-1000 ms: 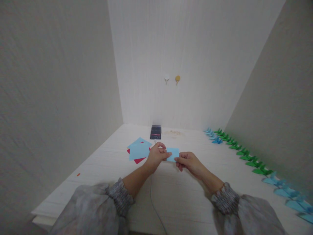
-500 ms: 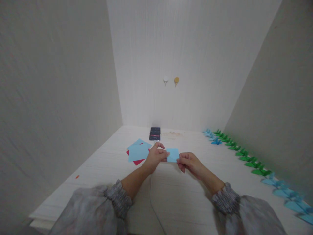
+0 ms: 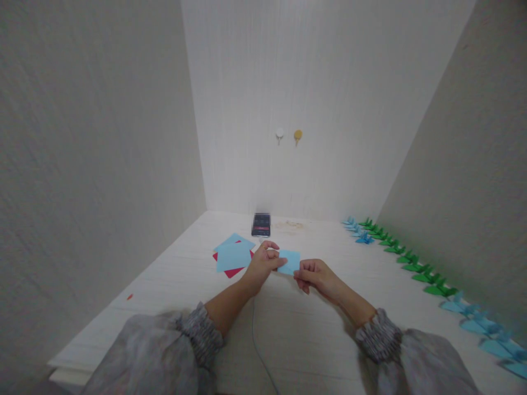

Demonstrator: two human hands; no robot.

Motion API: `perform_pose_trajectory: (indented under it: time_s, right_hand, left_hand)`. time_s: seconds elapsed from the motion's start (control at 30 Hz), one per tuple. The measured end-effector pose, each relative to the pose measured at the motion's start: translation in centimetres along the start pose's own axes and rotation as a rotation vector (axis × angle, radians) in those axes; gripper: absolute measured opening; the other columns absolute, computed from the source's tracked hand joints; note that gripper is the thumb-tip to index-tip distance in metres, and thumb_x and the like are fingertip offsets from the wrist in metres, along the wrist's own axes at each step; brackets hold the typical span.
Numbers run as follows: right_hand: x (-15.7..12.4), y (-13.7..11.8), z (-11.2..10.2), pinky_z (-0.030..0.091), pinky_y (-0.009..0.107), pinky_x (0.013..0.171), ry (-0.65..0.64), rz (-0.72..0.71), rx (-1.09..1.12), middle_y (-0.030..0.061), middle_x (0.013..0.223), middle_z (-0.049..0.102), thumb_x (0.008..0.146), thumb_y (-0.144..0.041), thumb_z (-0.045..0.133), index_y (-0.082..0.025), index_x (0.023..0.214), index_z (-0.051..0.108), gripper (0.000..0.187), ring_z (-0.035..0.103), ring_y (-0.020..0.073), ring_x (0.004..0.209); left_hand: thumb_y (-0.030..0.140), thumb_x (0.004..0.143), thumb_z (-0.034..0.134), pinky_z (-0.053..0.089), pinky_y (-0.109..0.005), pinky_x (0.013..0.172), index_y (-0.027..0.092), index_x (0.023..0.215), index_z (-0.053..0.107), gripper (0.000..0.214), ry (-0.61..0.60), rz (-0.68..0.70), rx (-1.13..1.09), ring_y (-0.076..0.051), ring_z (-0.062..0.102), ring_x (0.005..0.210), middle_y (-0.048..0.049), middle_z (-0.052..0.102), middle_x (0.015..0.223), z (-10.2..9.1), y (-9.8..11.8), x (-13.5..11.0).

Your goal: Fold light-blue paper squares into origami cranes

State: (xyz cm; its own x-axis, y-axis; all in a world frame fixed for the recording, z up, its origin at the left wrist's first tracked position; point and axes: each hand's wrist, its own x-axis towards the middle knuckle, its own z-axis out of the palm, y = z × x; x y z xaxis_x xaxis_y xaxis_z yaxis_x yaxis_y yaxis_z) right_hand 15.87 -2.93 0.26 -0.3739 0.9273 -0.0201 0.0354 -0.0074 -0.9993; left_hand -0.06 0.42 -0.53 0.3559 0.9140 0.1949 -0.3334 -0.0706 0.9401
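Observation:
Between my two hands is a small folded piece of light blue paper (image 3: 290,262), held just above the table. My left hand (image 3: 263,262) grips its left edge, thumb lying on top. The right hand (image 3: 313,273) pinches the lower right corner between thumb and fingers. Left of my left hand lies a loose pile of flat sheets, with a light blue sheet (image 3: 233,257) on top and a red sheet (image 3: 234,272) showing beneath it. How the paper is folded on its far side is hidden.
A phone (image 3: 261,225) stands at the back, and a white cable (image 3: 256,343) runs toward me across the table (image 3: 177,307). Along the right wall stand rows of green paper cranes (image 3: 424,271) and blue paper cranes (image 3: 480,323). Two hooks (image 3: 297,135) are on the back wall.
The folded blue paper has shifted slightly left and tilted a little. My right hand has moved slightly left and down with its corner; my left hand stays almost in place.

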Motion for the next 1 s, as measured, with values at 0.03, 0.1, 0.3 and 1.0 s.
perform_pose_trajectory:
  time_s: [0.03, 0.1, 0.3, 1.0]
  right_hand:
    - [0.0, 0.0, 0.0, 0.03, 0.018, 0.037, 0.002, -0.004, 0.003, -0.0034, 0.045, 0.054, 0.063, -0.026, 0.057, -0.014, 0.052, 0.048, 0.019, 0.042, 0.0054, 0.034]
    - [0.0, 0.0, 0.0, 0.031, 0.018, 0.037, 0.005, -0.013, 0.005, -0.0032, 0.045, 0.054, 0.064, -0.027, 0.057, -0.013, 0.052, 0.049, 0.02, 0.042, 0.0053, 0.035]
    - [0.0, 0.1, 0.2, 0.033, 0.018, 0.038, -0.015, -0.011, 0.016, -0.0025, 0.046, 0.055, 0.063, -0.026, 0.058, -0.013, 0.053, 0.049, 0.019, 0.044, 0.0055, 0.035]
    - [0.6, 0.5, 0.7, 0.036, 0.02, 0.042, 0.145, -0.088, 0.018, -0.0023, 0.047, 0.053, 0.061, -0.024, 0.058, -0.011, 0.058, 0.056, 0.013, 0.044, 0.0067, 0.039]
  left_hand:
    - [0.028, 0.052, 0.064, 0.027, -0.015, 0.04, 0.019, 0.082, 0.038, 0.041, 0.003, -0.007, -0.026, -0.003, 0.038, 0.038, 0.0092, 0.043, 0.05, 0.1, 0.1, -0.1]
    - [0.028, 0.053, 0.064, 0.025, -0.015, 0.039, 0.019, 0.082, 0.037, 0.04, 0.008, -0.015, -0.058, -0.002, 0.036, 0.036, 0.01, 0.041, 0.048, 0.2, 0.2, -0.1]
    - [0.025, 0.055, 0.062, 0.023, -0.015, 0.038, 0.019, 0.08, 0.034, 0.038, 0.01, 0.013, -0.015, -0.003, 0.034, 0.035, 0.0104, 0.039, 0.045, -0.2, -0.1, 0.2]
    - [0.027, 0.053, 0.064, 0.03, -0.016, 0.04, 0.017, 0.07, 0.036, 0.034, -0.027, 0.017, 0.081, -0.005, 0.04, 0.035, 0.008, 0.046, 0.041, 0.3, -0.5, -0.1]
